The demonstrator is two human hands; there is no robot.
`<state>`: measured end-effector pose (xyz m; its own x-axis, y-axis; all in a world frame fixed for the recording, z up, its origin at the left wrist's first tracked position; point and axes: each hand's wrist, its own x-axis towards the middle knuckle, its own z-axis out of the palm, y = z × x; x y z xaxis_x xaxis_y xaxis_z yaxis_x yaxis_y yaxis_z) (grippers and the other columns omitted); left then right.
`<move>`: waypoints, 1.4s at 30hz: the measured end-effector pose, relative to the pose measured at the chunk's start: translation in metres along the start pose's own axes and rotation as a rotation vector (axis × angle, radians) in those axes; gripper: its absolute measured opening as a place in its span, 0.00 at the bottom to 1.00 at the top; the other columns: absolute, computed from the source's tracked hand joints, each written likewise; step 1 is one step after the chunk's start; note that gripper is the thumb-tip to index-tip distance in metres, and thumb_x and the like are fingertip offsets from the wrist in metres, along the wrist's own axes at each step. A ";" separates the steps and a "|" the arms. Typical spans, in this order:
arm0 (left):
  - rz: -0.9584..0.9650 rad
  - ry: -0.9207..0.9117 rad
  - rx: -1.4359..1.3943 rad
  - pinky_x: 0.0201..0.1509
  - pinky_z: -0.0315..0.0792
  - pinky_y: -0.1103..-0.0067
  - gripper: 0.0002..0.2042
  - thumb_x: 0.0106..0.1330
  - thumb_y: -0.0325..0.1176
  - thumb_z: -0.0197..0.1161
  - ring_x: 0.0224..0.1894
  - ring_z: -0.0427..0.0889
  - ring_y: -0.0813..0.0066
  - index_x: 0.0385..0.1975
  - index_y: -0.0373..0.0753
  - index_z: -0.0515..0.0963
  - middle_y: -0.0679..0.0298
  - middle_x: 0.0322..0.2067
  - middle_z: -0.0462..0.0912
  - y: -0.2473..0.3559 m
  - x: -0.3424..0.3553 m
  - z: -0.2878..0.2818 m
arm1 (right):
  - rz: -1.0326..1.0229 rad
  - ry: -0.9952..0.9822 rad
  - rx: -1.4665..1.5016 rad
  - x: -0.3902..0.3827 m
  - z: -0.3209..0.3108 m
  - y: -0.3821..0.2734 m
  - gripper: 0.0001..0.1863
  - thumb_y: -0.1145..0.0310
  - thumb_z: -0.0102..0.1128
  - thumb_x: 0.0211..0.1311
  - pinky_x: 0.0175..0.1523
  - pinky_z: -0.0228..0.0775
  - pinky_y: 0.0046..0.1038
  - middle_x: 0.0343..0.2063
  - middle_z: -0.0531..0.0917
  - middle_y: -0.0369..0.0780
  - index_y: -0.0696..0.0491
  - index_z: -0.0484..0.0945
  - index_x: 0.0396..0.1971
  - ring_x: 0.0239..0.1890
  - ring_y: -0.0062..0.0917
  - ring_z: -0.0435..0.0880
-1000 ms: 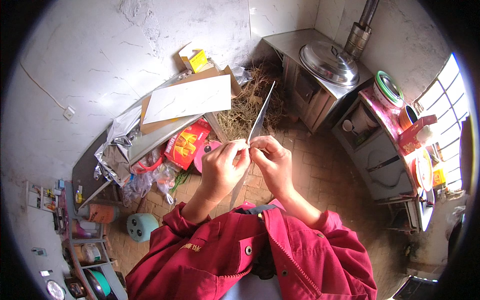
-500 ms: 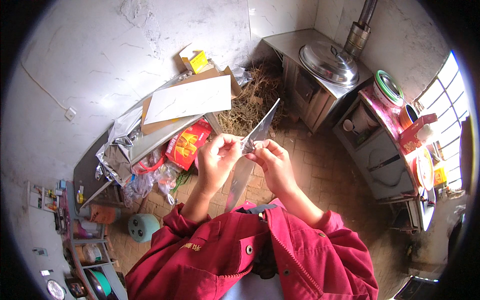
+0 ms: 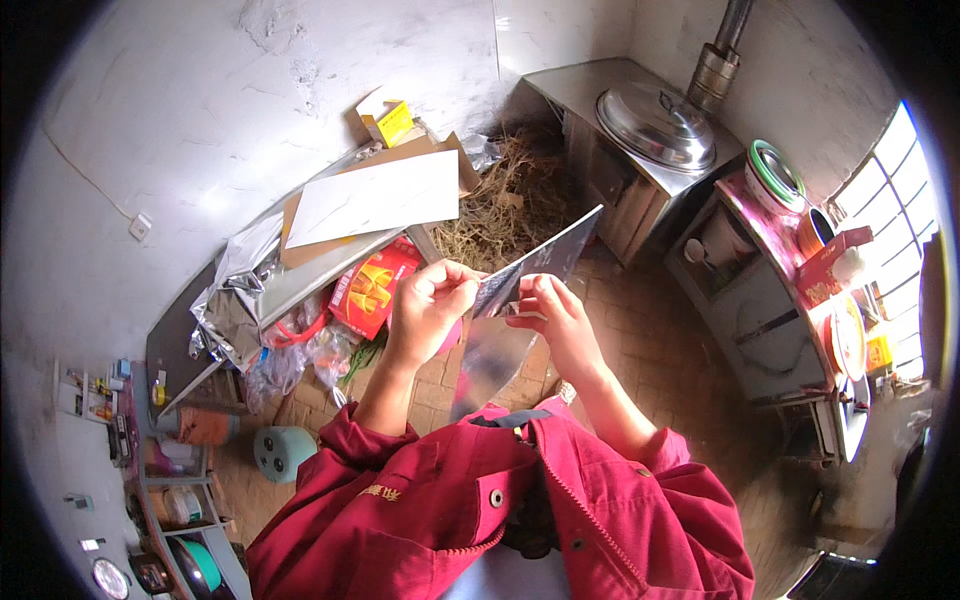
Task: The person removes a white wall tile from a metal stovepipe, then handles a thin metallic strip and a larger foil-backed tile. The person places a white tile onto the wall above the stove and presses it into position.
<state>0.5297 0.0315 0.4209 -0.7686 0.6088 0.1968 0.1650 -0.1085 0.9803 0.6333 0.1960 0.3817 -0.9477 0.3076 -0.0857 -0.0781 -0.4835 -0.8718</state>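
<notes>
In front of my chest I hold a thin, stiff-looking sheet [image 3: 560, 250], tilted nearly edge-on, with its shiny grey face toward me. My left hand [image 3: 432, 305] pinches its near-left edge between thumb and fingers. My right hand [image 3: 560, 325] is closed, fingertips bent against the sheet's lower face; what is between them, if anything, I cannot make out. Below both hands hangs a glossy, see-through part [image 3: 492, 362]; whether it is a separate film or the same sheet is unclear. A white marble-patterned sheet [image 3: 375, 200] lies on cardboard atop a table ahead to the left.
Under the table sit a red box [image 3: 372, 288] and plastic bags [image 3: 285, 375]; crumpled silver foil [image 3: 228, 325] drapes its end. Straw [image 3: 510, 195] is heaped beside a stove with a lidded pot [image 3: 655, 125]. A cabinet [image 3: 745, 290] stands right, a green stool [image 3: 285, 453] lower left.
The sheet has turned, showing more of its face and reaching farther right. My right hand has shifted slightly right, away from the left, and its fingers have changed their hold.
</notes>
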 end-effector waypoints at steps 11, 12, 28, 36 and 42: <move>-0.018 0.019 -0.209 0.42 0.74 0.84 0.04 0.65 0.24 0.57 0.34 0.80 0.83 0.35 0.31 0.78 0.65 0.33 0.83 0.006 0.002 -0.010 | 0.096 -0.067 0.259 0.008 -0.019 0.010 0.02 0.71 0.57 0.66 0.44 0.67 0.19 0.32 0.79 0.30 0.51 0.76 0.33 0.36 0.13 0.76; -0.029 0.047 -0.211 0.42 0.75 0.83 0.04 0.64 0.25 0.58 0.35 0.80 0.82 0.34 0.31 0.78 0.64 0.34 0.83 0.003 0.003 -0.016 | 0.046 -0.102 0.344 0.010 -0.029 0.015 0.05 0.75 0.54 0.62 0.45 0.66 0.17 0.36 0.79 0.31 0.52 0.76 0.37 0.41 0.14 0.75; -0.596 -0.354 -0.550 0.49 0.79 0.68 0.19 0.70 0.49 0.54 0.42 0.83 0.67 0.47 0.39 0.74 0.59 0.42 0.82 0.012 0.042 -0.005 | -0.120 -0.133 0.016 0.001 -0.011 -0.013 0.02 0.80 0.47 0.58 0.46 0.59 0.16 0.53 0.77 0.41 0.59 0.69 0.30 0.38 0.13 0.66; -0.702 -0.345 -0.401 0.48 0.78 0.72 0.11 0.66 0.34 0.58 0.38 0.84 0.70 0.43 0.36 0.77 0.61 0.37 0.84 0.003 0.054 -0.019 | -0.088 -0.110 0.036 0.006 -0.017 0.002 0.09 0.79 0.48 0.58 0.27 0.59 0.13 0.40 0.81 0.39 0.53 0.61 0.21 0.26 0.10 0.66; -0.701 -0.344 -0.306 0.48 0.77 0.74 0.11 0.65 0.32 0.60 0.38 0.83 0.73 0.43 0.36 0.77 0.64 0.37 0.83 -0.010 0.051 -0.029 | 0.055 0.040 0.086 0.019 -0.038 0.007 0.08 0.76 0.50 0.57 0.25 0.56 0.17 0.18 0.69 0.28 0.50 0.67 0.20 0.19 0.11 0.65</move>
<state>0.4709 0.0408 0.4212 -0.3916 0.8149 -0.4273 -0.4936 0.2058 0.8450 0.6263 0.2298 0.3561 -0.9384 0.3098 -0.1529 -0.0540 -0.5685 -0.8209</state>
